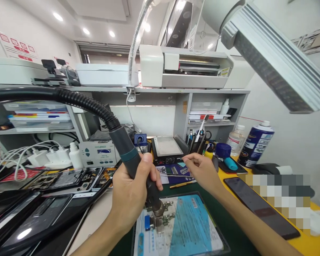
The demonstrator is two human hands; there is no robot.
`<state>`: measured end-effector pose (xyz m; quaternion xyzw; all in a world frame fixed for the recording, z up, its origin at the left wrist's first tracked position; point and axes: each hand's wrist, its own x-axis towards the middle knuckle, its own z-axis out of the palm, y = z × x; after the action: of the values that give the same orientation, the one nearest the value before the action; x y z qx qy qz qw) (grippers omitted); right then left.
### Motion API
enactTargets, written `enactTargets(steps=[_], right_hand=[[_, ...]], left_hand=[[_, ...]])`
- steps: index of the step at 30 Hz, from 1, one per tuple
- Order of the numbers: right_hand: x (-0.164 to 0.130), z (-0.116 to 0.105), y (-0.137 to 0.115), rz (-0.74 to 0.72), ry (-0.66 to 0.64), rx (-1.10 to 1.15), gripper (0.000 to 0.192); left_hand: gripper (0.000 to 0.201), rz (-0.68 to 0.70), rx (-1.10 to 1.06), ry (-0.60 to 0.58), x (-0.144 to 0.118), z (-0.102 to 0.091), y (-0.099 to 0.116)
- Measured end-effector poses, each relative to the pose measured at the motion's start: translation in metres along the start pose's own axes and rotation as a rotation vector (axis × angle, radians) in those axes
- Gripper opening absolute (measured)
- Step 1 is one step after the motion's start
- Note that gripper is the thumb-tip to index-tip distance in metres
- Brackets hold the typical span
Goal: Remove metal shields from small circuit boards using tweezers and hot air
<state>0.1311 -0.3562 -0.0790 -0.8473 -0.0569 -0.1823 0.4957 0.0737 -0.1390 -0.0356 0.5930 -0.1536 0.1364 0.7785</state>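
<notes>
- Head view: your left hand (132,192) is wrapped tight around the dark handle of a hot air wand (138,170), thumb up along the grip, fingers curled behind it out of sight.
- The wand's metal nozzle points down, its tip just over a small circuit board (162,218) that lies on a blue and white mat (192,227) near the front of the surface (306,243).
- A ribbed black hose (77,99) runs from the top of the wand up and off to the left, cut off by the picture's edge.
- Your right hand (202,170) hovers above the surface behind the mat, fingers pinched narrow on thin tweezers (185,159); only a short part of them shows, and you cannot tell whether they grip anything.
- Behind the right hand sits a black hot plate (166,149); a dark phone (258,206) lies on the yellow part of the surface to the right.
- A blurred patch hides what lies at far right.
- A lamp head (272,53) fills the top right corner, partly cut off.
</notes>
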Motion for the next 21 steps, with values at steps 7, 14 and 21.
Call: enactTargets(steps=[7,14,21], right_hand=[[0.002,0.0,0.004,0.006,-0.025,-0.031,0.029],[0.005,-0.013,-0.016,-0.015,0.038,-0.016,0.04],[-0.082,-0.043,-0.077,-0.188,-0.478,0.021,0.026]], left_hand=[[0.051,-0.017,0.046,0.026,0.0,-0.006,0.0],[0.048,-0.024,0.076,0.018,-0.004,-0.01,0.005],[0.048,0.005,0.09,0.048,-0.003,-0.012,0.006]])
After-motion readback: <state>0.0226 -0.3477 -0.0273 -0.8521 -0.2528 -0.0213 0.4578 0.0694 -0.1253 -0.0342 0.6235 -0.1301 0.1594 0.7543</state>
